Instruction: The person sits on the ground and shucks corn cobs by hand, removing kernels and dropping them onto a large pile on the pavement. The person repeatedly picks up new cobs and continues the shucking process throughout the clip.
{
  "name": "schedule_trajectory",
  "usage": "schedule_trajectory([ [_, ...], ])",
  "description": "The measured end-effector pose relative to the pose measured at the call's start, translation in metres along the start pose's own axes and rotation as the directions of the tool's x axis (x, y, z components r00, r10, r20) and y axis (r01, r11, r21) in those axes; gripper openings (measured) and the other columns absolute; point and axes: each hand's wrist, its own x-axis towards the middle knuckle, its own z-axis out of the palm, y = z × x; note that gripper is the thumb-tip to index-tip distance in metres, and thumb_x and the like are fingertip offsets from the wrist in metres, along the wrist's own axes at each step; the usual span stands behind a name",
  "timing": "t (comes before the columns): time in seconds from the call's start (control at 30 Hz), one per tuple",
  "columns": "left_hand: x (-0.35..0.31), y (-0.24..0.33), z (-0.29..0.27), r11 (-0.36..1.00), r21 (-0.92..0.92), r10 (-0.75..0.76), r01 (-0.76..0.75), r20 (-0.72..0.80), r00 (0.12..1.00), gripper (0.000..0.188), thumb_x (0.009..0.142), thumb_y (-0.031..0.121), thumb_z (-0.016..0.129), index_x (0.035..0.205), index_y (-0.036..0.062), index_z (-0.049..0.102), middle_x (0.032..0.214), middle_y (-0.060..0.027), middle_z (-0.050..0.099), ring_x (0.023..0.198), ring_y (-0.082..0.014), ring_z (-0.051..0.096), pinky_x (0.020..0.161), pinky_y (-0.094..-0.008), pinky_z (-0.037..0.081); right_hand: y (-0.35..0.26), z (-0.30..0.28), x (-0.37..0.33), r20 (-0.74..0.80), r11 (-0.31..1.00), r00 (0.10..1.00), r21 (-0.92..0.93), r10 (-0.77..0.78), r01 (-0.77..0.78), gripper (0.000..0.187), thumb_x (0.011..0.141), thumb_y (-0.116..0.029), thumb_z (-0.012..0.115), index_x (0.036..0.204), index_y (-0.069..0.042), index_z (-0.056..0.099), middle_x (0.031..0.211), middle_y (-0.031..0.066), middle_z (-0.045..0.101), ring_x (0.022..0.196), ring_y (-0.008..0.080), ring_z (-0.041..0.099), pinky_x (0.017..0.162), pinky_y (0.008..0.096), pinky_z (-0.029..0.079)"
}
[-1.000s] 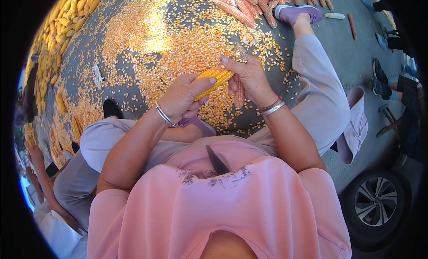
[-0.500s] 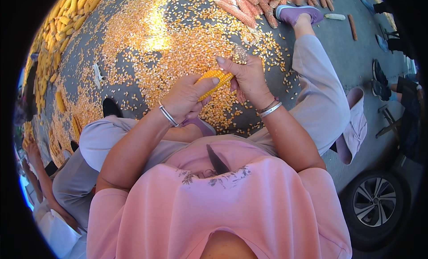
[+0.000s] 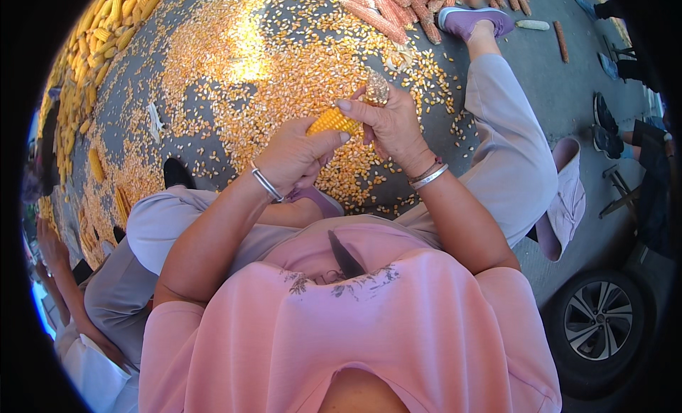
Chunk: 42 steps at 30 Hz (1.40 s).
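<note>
1. Your left hand [image 3: 293,156]: fingers wrapped around one yellow corn ear [image 3: 332,122], between your two hands, above the floor [image 3: 547,93].
2. Your right hand [image 3: 394,127]: fingers gripping one shelled cob [image 3: 377,90], thumb against the ear.
3. Loose kernels [image 3: 284,86]: too many to count, below your hands.
4. Shelled-cob heap [image 3: 387,19]: one, cobs uncountable; two loners, reddish cob [image 3: 561,42] and pale cob [image 3: 533,25].
5. Your purple shoes [image 3: 477,24]: two.
</note>
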Motion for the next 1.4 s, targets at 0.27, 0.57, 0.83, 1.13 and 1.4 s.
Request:
schedule_trajectory([
  [0.27, 0.005, -0.005, -0.001, 1.0, 0.018, 0.007, -0.007, -0.023, 1.0, 0.02, 0.093, 0.027, 0.067, 0.09, 0.0095, 0.057, 0.066, 0.0029, 0.05, 0.039, -0.0018, 0.034, 0.03, -0.0202, 0.022, 0.021, 0.006, 0.006, -0.12, 0.992, 0.986, -0.064, -0.113, 0.106, 0.03, 0.083, -0.028, 0.081, 0.091, -0.003, 0.067, 0.065, -0.0008, 0.061, 0.051, 0.0028, 0.048, 0.045, 0.023, 0.041],
  [0.57, 0.007, -0.001, -0.005, 0.999, 0.019, -0.037, 0.037, 0.001, 0.999, 0.022, 0.093, 0.029, 0.068, 0.095, 0.0092, 0.058, 0.065, 0.0029, 0.05, 0.039, -0.0019, 0.034, 0.03, -0.0204, 0.021, 0.003, -0.002, 0.002, -0.043, 0.986, 0.992, -0.113, 0.119, -0.124, 0.039, 0.083, -0.032, 0.08, 0.099, 0.001, 0.067, 0.075, 0.0023, 0.067, 0.065, 0.0096, 0.06, 0.06, 0.0278, 0.051],
  [0.83, 0.008, -0.008, -0.003, 0.997, 0.036, -0.061, 0.064, -0.074, 0.995, 0.022, 0.093, 0.028, 0.068, 0.096, 0.0085, 0.059, 0.064, 0.0023, 0.05, 0.038, -0.0024, 0.034, 0.03, -0.0207, 0.022, 0.03, 0.005, 0.009, -0.09, 0.915, 0.973, -0.367, -0.214, 0.167, 0.038, 0.086, -0.033, 0.077, 0.098, 0.001, 0.065, 0.075, 0.003, 0.068, 0.066, 0.0164, 0.065, 0.062, 0.0322, 0.053],
  [1.13, 0.004, -0.001, 0.004, 1.0, 0.023, 0.018, -0.017, -0.054, 0.998, 0.019, 0.091, 0.025, 0.069, 0.093, 0.0074, 0.06, 0.058, 0.0039, 0.047, 0.035, -0.0046, 0.034, 0.03, -0.0231, 0.022, 0.018, -0.004, 0.009, -0.055, 0.989, 0.993, 0.109, 0.104, -0.097, 0.042, 0.092, -0.042, 0.067, 0.093, 0.0, 0.066, 0.065, 0.0049, 0.06, 0.041, 0.0123, 0.051, 0.041, 0.0276, 0.044],
  [1.4, -0.003, 0.005, -0.003, 0.997, -0.072, -0.027, 0.027, -0.009, 1.0, 0.027, 0.091, 0.033, 0.067, 0.099, 0.0082, 0.058, 0.066, 0.0025, 0.05, 0.038, -0.0021, 0.031, 0.032, -0.0192, 0.02, -0.002, -0.01, 0.01, -0.122, 0.97, 0.985, 0.224, 0.122, -0.093, 0.048, 0.098, -0.043, 0.058, 0.113, 0.002, 0.065, 0.06, 0.0059, 0.056, 0.041, 0.012, 0.049, 0.04, 0.0259, 0.042],
])
